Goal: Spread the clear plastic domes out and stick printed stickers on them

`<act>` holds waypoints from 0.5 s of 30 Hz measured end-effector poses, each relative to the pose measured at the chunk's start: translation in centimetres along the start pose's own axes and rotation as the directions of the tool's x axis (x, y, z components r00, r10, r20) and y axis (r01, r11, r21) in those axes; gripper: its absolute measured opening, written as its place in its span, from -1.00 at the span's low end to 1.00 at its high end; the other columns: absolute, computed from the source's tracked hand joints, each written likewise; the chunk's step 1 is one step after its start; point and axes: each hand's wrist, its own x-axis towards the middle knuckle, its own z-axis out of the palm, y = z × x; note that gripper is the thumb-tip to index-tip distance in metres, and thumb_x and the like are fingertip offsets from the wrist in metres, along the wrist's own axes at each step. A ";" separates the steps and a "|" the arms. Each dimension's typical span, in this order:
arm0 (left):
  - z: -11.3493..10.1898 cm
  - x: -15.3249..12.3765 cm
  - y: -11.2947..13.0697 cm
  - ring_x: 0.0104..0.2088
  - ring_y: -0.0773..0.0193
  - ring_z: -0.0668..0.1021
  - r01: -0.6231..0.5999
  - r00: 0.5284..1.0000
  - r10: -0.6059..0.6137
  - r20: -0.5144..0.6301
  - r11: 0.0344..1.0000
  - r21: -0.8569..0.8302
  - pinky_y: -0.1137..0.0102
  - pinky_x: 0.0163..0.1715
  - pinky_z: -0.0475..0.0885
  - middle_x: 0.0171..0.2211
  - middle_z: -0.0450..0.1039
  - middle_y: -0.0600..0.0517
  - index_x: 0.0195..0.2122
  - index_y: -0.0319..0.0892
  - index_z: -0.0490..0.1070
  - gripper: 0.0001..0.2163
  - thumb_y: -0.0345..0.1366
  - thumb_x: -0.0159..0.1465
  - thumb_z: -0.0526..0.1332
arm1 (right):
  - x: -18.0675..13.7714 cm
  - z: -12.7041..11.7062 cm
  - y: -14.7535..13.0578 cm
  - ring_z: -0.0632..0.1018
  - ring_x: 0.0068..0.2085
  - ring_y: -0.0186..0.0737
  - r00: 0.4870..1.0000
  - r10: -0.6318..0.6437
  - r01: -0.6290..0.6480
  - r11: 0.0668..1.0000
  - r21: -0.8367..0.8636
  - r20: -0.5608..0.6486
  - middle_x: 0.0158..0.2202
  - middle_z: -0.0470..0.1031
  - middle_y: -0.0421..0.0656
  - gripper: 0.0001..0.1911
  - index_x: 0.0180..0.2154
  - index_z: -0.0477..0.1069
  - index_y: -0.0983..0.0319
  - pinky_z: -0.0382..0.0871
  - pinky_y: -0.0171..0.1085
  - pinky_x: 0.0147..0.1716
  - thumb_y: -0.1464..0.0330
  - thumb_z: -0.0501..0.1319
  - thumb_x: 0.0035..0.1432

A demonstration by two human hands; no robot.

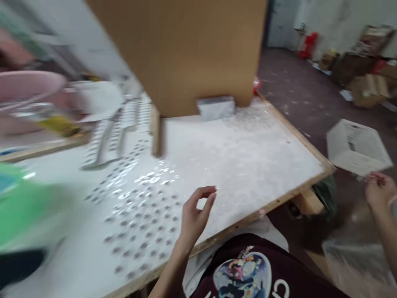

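My left hand [195, 211] is raised over the white tabletop [248, 165], near its front edge. Thumb and forefinger are bent together in a pinch; anything between the tips is too small to make out. Just left of it, many small dark pieces [144, 227] lie in rows, with shiny clear film [155, 176] over or among part of them. Out beyond the table on the far right, my right hand [381, 190] has its fingers closed; what they hold, if anything, is blurred. A white bin [356, 145] stands close beyond that hand.
A large cardboard sheet [201, 54] rises at the back, with a small pale packet [217, 108] and scattered clear bits [254, 118] beside it. A wooden rim [297, 186] edges the table. Leftward are white strips [101, 142], a pink basin [31, 89] and a blurred green object [25, 207].
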 end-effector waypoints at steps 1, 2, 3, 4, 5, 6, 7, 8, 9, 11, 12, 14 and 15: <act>-0.8 0.1 -0.4 -0.10 0.15 0.60 0.010 0.998 -0.009 -0.058 1.000 0.021 0.27 -0.16 0.58 -0.04 0.54 -0.11 -0.01 -0.17 0.50 -0.71 -0.09 0.42 0.21 | -0.1 3.2 -3.0 0.66 -0.36 0.08 0.991 -0.117 0.110 0.987 0.118 0.057 -0.32 0.61 0.15 -0.81 -0.25 0.55 -0.01 0.46 0.04 -0.34 0.14 0.20 0.15; -1.8 0.2 -0.8 -0.06 0.15 0.59 0.022 0.993 -0.018 -0.115 0.999 0.038 0.21 -0.10 0.57 0.03 0.50 -0.11 0.05 -0.18 0.46 -0.71 -0.13 0.42 0.22 | -0.9 6.2 -6.4 0.67 -0.35 0.07 0.963 -0.237 0.205 0.954 0.217 0.132 -0.31 0.62 0.10 -0.80 -0.20 0.53 -0.02 0.48 0.04 -0.31 0.14 0.22 0.14; -2.8 0.2 -1.2 -0.04 0.15 0.58 0.035 0.985 -0.026 -0.171 0.998 0.051 0.16 -0.05 0.56 0.07 0.47 -0.12 0.09 -0.18 0.43 -0.70 -0.16 0.42 0.23 | -2.2 9.0 -10.2 0.67 -0.33 0.05 0.907 -0.364 0.297 0.909 0.291 0.212 -0.32 0.63 0.04 -0.78 -0.17 0.53 -0.01 0.50 0.03 -0.25 0.13 0.21 0.17; -4.0 0.2 -1.7 -0.03 0.15 0.57 0.048 0.974 -0.034 -0.224 0.997 0.058 0.15 -0.04 0.55 0.08 0.46 -0.11 0.10 -0.17 0.43 -0.70 -0.16 0.42 0.23 | -4.1 11.5 -14.2 0.67 -0.33 0.03 0.834 -0.472 0.362 0.859 0.362 0.285 -0.35 0.62 -0.01 -0.77 -0.17 0.52 0.02 0.51 0.02 -0.21 0.13 0.21 0.19; -5.2 0.1 -2.2 -0.04 0.15 0.58 0.058 0.962 -0.039 -0.269 0.997 0.059 0.18 -0.06 0.56 0.06 0.48 -0.10 0.08 -0.16 0.45 -0.71 -0.15 0.42 0.22 | -6.5 13.8 -18.3 0.66 -0.34 -0.02 0.743 -0.575 0.421 0.799 0.429 0.343 -0.35 0.63 -0.06 -0.77 -0.17 0.52 0.06 0.52 0.00 -0.19 0.13 0.19 0.23; -6.5 0.0 -2.7 -0.07 0.15 0.59 0.065 0.949 -0.043 -0.312 0.996 0.058 0.24 -0.12 0.57 0.00 0.52 -0.09 0.03 -0.16 0.49 -0.73 -0.12 0.42 0.21 | -9.2 16.0 -22.3 0.65 -0.35 -0.06 0.633 -0.673 0.460 0.724 0.514 0.381 -0.33 0.63 -0.09 -0.77 -0.17 0.52 0.09 0.53 -0.04 -0.20 0.14 0.18 0.26; -7.8 -0.2 -3.3 -0.11 0.15 0.60 0.071 0.935 -0.046 -0.352 0.996 0.056 0.31 -0.20 0.58 -0.07 0.56 -0.08 -0.03 -0.15 0.53 -0.72 -0.09 0.42 0.19 | -12.1 18.1 -26.1 0.65 -0.34 -0.10 0.500 -0.770 0.490 0.630 0.603 0.398 -0.29 0.63 -0.10 -0.77 -0.16 0.52 0.11 0.54 -0.09 -0.21 0.17 0.18 0.28; -9.2 -0.3 -3.9 -0.16 0.16 0.61 0.079 0.918 -0.051 -0.392 0.995 0.057 0.38 -0.31 0.56 -0.15 0.58 -0.07 -0.10 -0.14 0.56 -0.71 -0.06 0.41 0.18 | -15.0 20.2 -29.8 0.64 -0.29 -0.12 0.360 -0.852 0.509 0.522 0.685 0.381 -0.24 0.63 -0.10 -0.79 -0.14 0.52 0.13 0.54 -0.12 -0.20 0.21 0.16 0.31; -10.5 -0.4 -4.6 -0.20 0.16 0.62 0.091 0.899 -0.055 -0.435 0.994 0.061 0.43 -0.41 0.52 -0.22 0.60 -0.07 -0.15 -0.14 0.58 -0.70 -0.04 0.40 0.17 | -17.9 22.2 -33.2 0.64 -0.23 -0.13 0.212 -0.912 0.512 0.409 0.756 0.350 -0.19 0.63 -0.09 -0.79 -0.13 0.51 0.14 0.53 -0.14 -0.16 0.25 0.13 0.33; -13.0 -0.7 -6.3 -0.26 0.18 0.62 0.126 0.848 -0.065 -0.527 0.989 0.082 0.49 -0.55 0.43 -0.28 0.60 -0.07 -0.21 -0.15 0.58 -0.69 -0.03 0.37 0.17 | -23.4 26.5 -39.6 0.62 -0.11 -0.10 -0.048 -0.954 0.503 0.234 0.832 0.297 -0.14 0.62 -0.08 -0.79 -0.11 0.50 0.15 0.50 -0.10 -0.04 0.34 0.10 0.35; -14.1 -0.8 -7.1 -0.29 0.19 0.61 0.150 0.819 -0.069 -0.570 0.984 0.096 0.51 -0.60 0.39 -0.30 0.61 -0.07 -0.23 -0.16 0.57 -0.69 -0.04 0.36 0.18 | -25.9 28.6 -42.6 0.60 -0.05 -0.07 -0.151 -0.940 0.509 0.191 0.839 0.306 -0.10 0.61 -0.06 -0.78 -0.08 0.49 0.16 0.46 -0.07 0.03 0.38 0.09 0.34; -16.0 -0.9 -9.0 -0.32 0.22 0.61 0.190 0.765 -0.059 -0.642 0.972 0.136 0.54 -0.63 0.36 -0.30 0.61 -0.06 -0.25 -0.17 0.56 -0.72 -0.07 0.36 0.20 | -30.6 32.8 -48.5 0.52 0.11 -0.06 -0.323 -0.843 0.574 0.187 0.797 0.430 0.06 0.54 0.00 -0.73 0.02 0.45 0.22 0.34 -0.09 0.18 0.44 0.11 0.32; -16.7 -0.9 -9.9 -0.33 0.23 0.61 0.200 0.741 -0.037 -0.671 0.965 0.168 0.54 -0.62 0.37 -0.30 0.61 -0.05 -0.25 -0.17 0.55 -0.74 -0.10 0.35 0.20 | -32.8 34.9 -51.2 0.46 0.19 -0.09 -0.357 -0.775 0.628 0.214 0.748 0.522 0.16 0.48 -0.01 -0.68 0.08 0.41 0.23 0.27 -0.14 0.24 0.45 0.13 0.31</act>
